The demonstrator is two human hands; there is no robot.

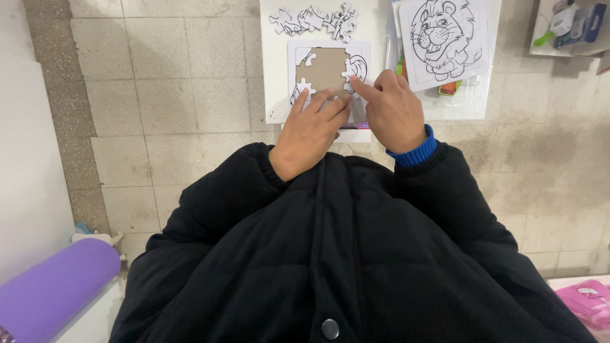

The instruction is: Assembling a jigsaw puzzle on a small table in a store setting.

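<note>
A small square puzzle tray (pixel 301 49) with a brown cardboard base lies on a white table; a few white pieces sit along its edges. My left hand (pixel 311 130) lies flat over the tray's lower part, fingers spread on the pieces there. My right hand (pixel 393 111) is beside it, its forefinger pressing a piece at the tray's right edge. Several loose white puzzle pieces (pixel 314 20) lie in a cluster just beyond the tray. The lower half of the tray is hidden under my hands.
A lion line-drawing puzzle sheet (pixel 443 39) lies to the right on a clear plastic bag (pixel 470 101). A purple roll (pixel 54 286) lies at lower left, a pink case (pixel 588 302) at lower right. Tiled floor (pixel 178 95) surrounds the white table (pixel 273 63).
</note>
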